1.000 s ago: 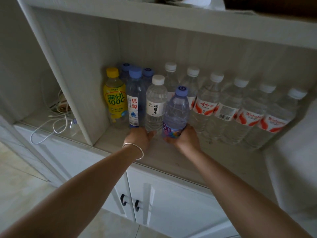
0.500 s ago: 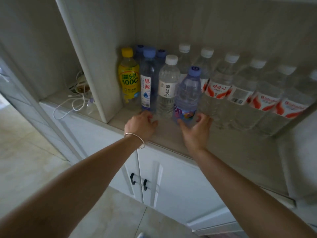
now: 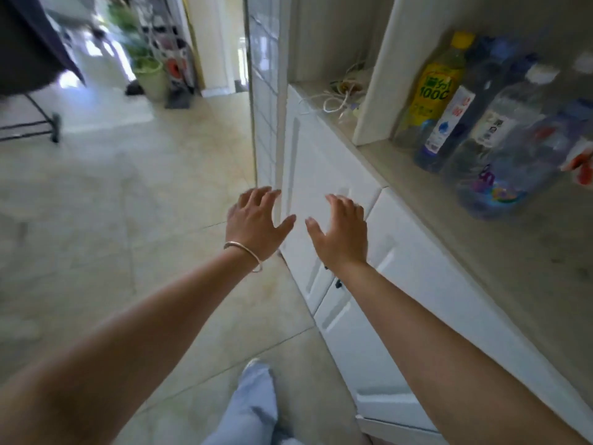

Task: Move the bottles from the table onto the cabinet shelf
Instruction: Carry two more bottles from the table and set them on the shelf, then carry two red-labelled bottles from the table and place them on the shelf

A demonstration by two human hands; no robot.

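Observation:
Several bottles stand on the cabinet shelf [image 3: 500, 252] at the upper right, blurred by camera motion. Among them are a yellow-capped bottle with a yellow label [image 3: 433, 88], a blue bottle with a white label [image 3: 449, 126] and a clear bottle with a purple label [image 3: 500, 184]. My left hand [image 3: 253, 223], with a bangle on its wrist, and my right hand [image 3: 343, 232] hover side by side in front of the white cabinet doors. Both are away from the shelf, with fingers spread and nothing in them.
White cabinet doors [image 3: 353, 252] run along the right below the shelf. A coil of white cable [image 3: 337, 97] lies in the left compartment. Tiled floor [image 3: 112, 203] stretches left toward a doorway, a green bin [image 3: 149, 75] and a dark table edge [image 3: 29, 59]. My leg [image 3: 250, 409] shows at the bottom.
Both hands have drawn back from the bottles on the shelf and now hang empty in front of the doors. The view has swung left toward the room.

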